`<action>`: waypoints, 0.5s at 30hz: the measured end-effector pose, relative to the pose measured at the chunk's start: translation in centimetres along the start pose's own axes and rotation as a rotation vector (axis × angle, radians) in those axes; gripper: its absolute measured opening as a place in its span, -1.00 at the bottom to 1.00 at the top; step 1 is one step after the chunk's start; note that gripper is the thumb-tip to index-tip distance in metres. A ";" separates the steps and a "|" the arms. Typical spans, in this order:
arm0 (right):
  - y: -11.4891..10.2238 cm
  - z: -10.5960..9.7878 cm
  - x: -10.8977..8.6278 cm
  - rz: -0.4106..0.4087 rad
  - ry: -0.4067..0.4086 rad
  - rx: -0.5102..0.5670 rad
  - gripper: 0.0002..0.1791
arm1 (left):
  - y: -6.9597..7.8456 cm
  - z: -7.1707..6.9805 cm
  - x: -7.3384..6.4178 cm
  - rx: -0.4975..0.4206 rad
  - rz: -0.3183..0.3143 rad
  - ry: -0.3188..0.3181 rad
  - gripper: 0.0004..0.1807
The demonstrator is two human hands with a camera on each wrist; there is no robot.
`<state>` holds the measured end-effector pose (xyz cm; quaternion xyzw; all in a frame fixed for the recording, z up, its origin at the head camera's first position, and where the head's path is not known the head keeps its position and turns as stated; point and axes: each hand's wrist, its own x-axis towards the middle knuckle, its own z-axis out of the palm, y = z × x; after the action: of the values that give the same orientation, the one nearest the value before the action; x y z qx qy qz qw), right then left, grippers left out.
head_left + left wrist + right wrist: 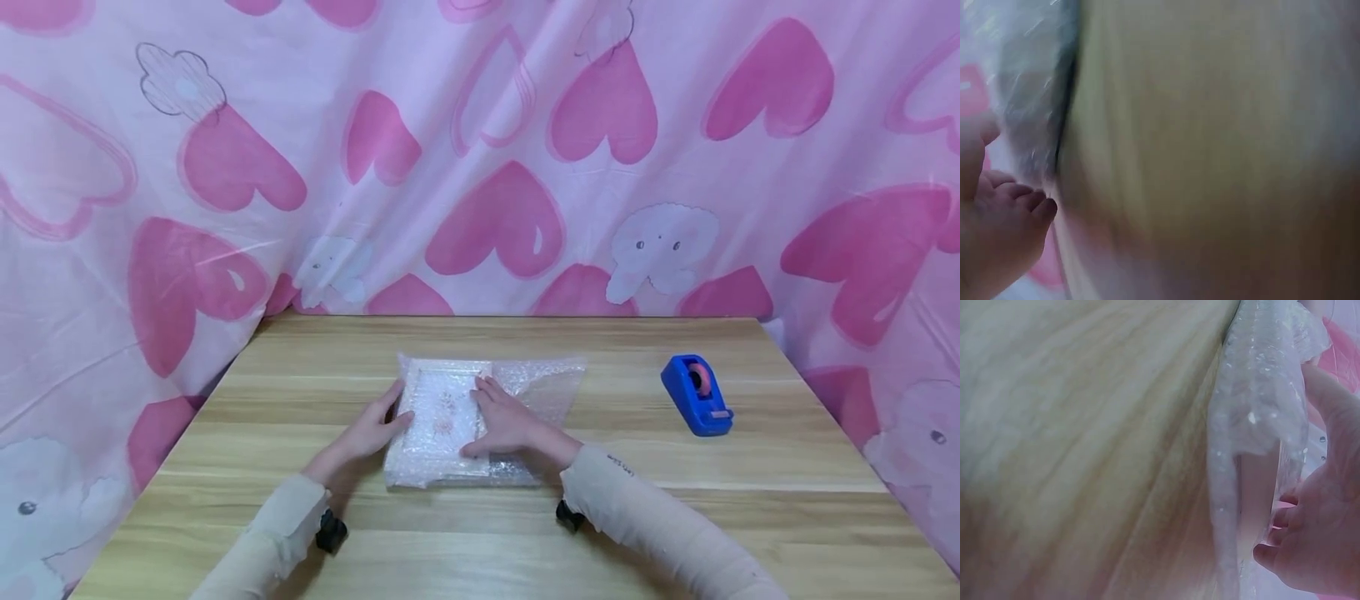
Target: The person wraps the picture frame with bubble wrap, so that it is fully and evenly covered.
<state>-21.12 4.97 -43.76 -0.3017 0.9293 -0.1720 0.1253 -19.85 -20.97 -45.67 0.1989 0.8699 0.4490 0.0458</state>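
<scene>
A white picture frame (438, 400) lies on the table inside bubble wrap (551, 387), and the loose part of the wrap extends to the right. My left hand (371, 429) grips the frame's left edge through the wrap, thumb on top and fingers along the side. With fingers spread, my right hand (506, 421) rests on the wrap over the frame's right side. In the left wrist view the left hand (1007, 231) is beside the wrapped edge. The right wrist view shows the right hand (1322, 519) next to the wrap's open-looking fold (1257, 450).
A blue tape dispenser (697, 396) with a pink roll stands at the right on the wooden table (480, 542). Behind and at both sides hangs a pink curtain (495, 217) with hearts. Dark wrist cameras (331, 532) sit under the sleeves.
</scene>
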 end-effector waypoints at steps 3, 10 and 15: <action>0.1 0.0 0.0 -0.010 0.000 0.018 0.13 | 0.0 0.5 0.1 0.031 0.016 -0.009 -0.28; 0.6 0.1 0.0 -0.023 -0.006 0.045 0.12 | 0.9 0.7 0.0 0.140 0.004 -0.123 -0.10; 0.5 0.1 0.1 -0.023 -0.018 0.066 0.19 | 1.5 0.6 0.0 0.245 0.006 -0.157 -0.05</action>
<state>-21.47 5.25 -44.11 -0.3095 0.9185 -0.2014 0.1417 -19.24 -19.78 -44.85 0.2402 0.9113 0.3226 0.0879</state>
